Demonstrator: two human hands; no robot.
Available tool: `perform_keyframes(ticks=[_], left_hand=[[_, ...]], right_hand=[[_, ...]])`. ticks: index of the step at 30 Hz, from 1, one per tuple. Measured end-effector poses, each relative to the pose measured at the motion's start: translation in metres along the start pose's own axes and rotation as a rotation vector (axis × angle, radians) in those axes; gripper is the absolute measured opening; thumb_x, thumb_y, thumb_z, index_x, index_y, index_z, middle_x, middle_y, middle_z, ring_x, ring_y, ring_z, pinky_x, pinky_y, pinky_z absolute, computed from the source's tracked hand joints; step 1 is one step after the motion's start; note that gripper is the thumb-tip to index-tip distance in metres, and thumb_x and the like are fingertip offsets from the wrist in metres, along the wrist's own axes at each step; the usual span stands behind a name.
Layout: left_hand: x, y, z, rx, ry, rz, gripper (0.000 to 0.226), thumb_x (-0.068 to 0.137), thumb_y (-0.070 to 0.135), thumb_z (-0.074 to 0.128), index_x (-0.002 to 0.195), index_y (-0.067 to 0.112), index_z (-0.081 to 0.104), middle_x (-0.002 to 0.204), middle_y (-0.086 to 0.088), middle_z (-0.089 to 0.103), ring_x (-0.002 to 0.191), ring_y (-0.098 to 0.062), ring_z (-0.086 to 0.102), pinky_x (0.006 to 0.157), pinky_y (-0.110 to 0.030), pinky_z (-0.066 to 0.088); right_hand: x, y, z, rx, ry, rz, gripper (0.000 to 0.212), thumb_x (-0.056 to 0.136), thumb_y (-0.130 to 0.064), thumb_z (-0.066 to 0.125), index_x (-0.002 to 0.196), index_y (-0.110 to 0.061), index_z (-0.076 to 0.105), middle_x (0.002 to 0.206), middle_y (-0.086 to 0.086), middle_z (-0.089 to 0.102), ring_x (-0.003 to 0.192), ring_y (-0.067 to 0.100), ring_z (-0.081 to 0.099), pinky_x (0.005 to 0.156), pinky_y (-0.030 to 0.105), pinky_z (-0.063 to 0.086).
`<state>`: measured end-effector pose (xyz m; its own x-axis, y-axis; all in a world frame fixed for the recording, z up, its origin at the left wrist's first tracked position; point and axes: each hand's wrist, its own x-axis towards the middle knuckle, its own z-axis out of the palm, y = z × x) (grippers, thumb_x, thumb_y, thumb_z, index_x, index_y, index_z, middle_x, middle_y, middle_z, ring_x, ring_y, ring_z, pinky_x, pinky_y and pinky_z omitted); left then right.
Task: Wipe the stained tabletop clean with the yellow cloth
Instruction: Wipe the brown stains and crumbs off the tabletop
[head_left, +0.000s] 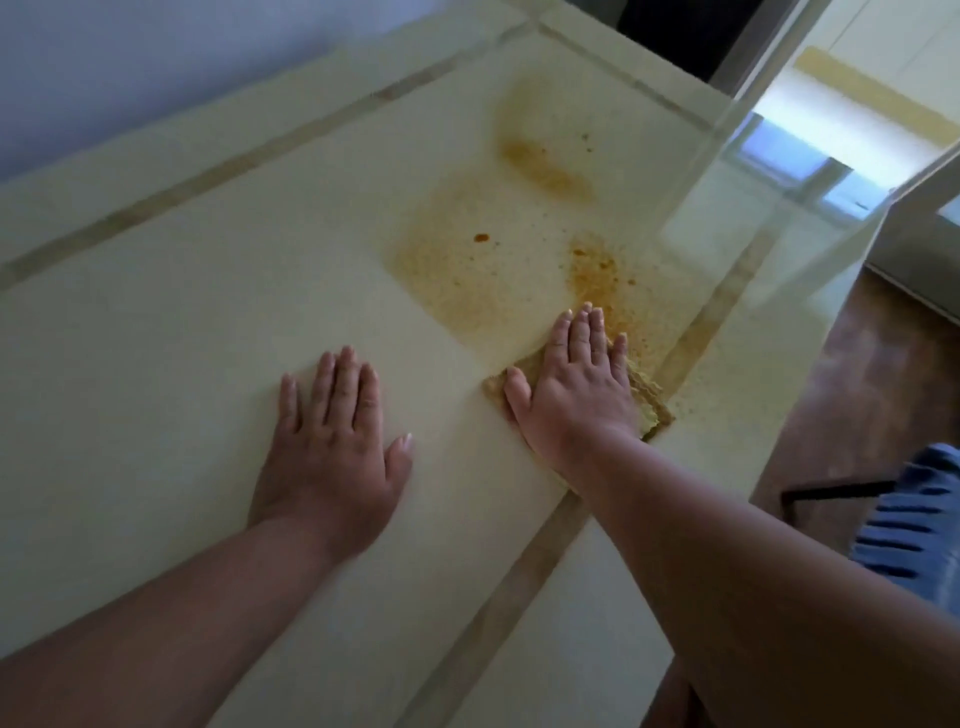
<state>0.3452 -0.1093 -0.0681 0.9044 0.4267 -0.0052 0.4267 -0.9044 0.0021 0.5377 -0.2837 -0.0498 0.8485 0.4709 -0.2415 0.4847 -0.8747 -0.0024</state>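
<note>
both hands, left hand (332, 441) and right hand (571, 395), lie flat, palms down.

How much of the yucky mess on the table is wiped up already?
Not much yet. Done: a paler smeared patch suggests one pass was made there. In hand: the right hand presses flat on the yellow cloth at the edge of the orange stain, while the left hand rests on the tabletop. Left: that stain, the far brown stain and one dark drop.

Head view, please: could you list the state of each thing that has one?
Yellow cloth: flat on the table, pressed under the right hand.
Right hand: palm down, fingers spread on the cloth.
Left hand: flat on bare tabletop, holding nothing.
Tabletop: still stained.
Orange-brown stains: smeared beyond the cloth, not wiped off.
</note>
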Motion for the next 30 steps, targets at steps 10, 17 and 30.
perform_keyframes(ticks=[10, 17, 30], left_hand=[[-0.004, 0.003, -0.008, -0.022, 0.005, -0.032, 0.086, 0.096, 0.06, 0.038, 0.163, 0.006, 0.03, 0.175, -0.02, 0.009, 0.163, -0.034, 0.003, 0.128, -0.061, 0.017], [-0.002, 0.001, -0.008, 0.006, 0.003, -0.018, 0.085, 0.099, 0.059, 0.034, 0.163, 0.005, 0.029, 0.174, -0.017, 0.016, 0.163, -0.03, 0.011, 0.128, -0.059, 0.017], [-0.002, 0.0, -0.01, -0.005, 0.009, 0.018, 0.082, 0.101, 0.058, 0.038, 0.161, 0.003, 0.034, 0.173, -0.019, 0.019, 0.162, -0.035, 0.016, 0.124, -0.062, 0.023]], right_hand=[[0.047, -0.028, -0.011, 0.041, 0.003, -0.092, 0.099, 0.102, -0.069, 0.012, 0.171, -0.003, -0.016, 0.181, 0.019, -0.023, 0.167, 0.03, -0.029, 0.134, 0.055, -0.016], [0.054, -0.03, -0.011, 0.039, 0.017, -0.136, 0.1, 0.102, -0.068, 0.016, 0.171, -0.002, -0.016, 0.182, 0.019, -0.022, 0.167, 0.031, -0.028, 0.134, 0.057, -0.015], [0.105, -0.077, -0.023, 0.036, 0.037, -0.238, 0.102, 0.101, -0.07, 0.016, 0.172, -0.003, -0.014, 0.182, 0.019, -0.02, 0.168, 0.03, -0.026, 0.135, 0.056, -0.013]])
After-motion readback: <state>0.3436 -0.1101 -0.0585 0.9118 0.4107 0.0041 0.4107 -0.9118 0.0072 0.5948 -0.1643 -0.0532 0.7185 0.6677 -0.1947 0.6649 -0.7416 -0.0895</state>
